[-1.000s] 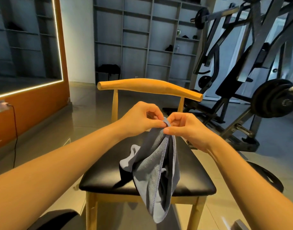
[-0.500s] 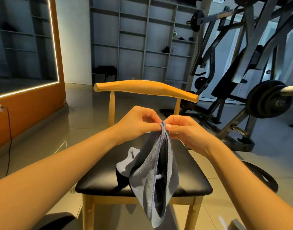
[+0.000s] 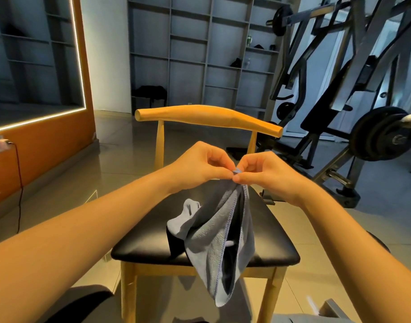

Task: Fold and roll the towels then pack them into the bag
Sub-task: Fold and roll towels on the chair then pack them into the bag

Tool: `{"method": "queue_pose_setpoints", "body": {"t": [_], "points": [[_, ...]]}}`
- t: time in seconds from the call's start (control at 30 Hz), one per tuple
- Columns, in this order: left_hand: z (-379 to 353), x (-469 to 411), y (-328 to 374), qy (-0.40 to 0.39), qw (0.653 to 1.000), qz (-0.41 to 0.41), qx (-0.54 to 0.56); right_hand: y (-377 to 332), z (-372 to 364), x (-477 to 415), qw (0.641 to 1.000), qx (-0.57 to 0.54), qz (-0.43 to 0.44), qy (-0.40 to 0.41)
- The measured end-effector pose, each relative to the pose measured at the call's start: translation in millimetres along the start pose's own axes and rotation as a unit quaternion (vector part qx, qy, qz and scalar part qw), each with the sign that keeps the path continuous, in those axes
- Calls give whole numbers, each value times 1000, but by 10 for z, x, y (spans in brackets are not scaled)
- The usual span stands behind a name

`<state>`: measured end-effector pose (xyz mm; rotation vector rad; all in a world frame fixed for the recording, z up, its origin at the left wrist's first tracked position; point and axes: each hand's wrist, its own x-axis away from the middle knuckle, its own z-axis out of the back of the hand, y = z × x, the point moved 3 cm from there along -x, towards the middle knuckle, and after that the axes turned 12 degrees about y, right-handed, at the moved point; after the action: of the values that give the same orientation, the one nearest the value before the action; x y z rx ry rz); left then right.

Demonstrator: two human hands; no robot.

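Grey towel [image 3: 220,236] hung unfolded at frame centre above black chair seat [image 3: 148,229]; left hand [image 3: 197,166] and right hand [image 3: 267,176] together, both pinching top corner. Folding judged barely begun; rolling, packing outstanding.

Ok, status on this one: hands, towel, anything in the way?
Left hand, right hand both pinching top edge of towel. It hangs bunched over chair seat. Dark item behind it on seat.

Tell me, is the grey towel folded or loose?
Loose: left hand and right hand pinch the grey towel at its top; it hangs crumpled.
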<state>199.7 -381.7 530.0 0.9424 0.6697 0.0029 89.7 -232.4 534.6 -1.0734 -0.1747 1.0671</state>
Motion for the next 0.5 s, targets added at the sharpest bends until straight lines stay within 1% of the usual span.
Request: {"method": "queue_pose_setpoints", "body": {"t": [0.1, 0.13, 0.17, 0.2, 0.23, 0.27, 0.3, 0.4, 0.43, 0.5], "points": [[-36, 148, -199, -10, 998, 46, 52, 131, 65, 154, 1000, -16, -4, -18], [-48, 209, -328, -14, 997, 57, 40, 199, 77, 230, 1000, -19, -6, -22], [-54, 274, -477, -16, 998, 61, -2, 283, 82, 312, 999, -21, -11, -23], [-55, 336, -635, -15, 996, 57, -72, 378, 87, 395, 999, -26, -21, -19], [-61, 402, -777, -16, 988, 53, -141, 478, 92, 466, 999, -39, -35, -11], [-79, 458, -896, -18, 981, 56, -184, 574, 91, 530, 997, -56, -50, -1], [-106, 498, -974, -20, 980, 65, -189, 661, 93, 575, 995, -73, -62, 8], [-248, 480, -1034, -43, 984, 79, -154, 824, 109, 648, 992, -99, -78, 26], [-295, 431, -1040, -57, 983, 78, -158, 850, 123, 658, 991, -102, -79, 28], [-366, 314, -1090, -102, 970, 83, -204, 872, 169, 665, 991, -100, -78, 33]]}}
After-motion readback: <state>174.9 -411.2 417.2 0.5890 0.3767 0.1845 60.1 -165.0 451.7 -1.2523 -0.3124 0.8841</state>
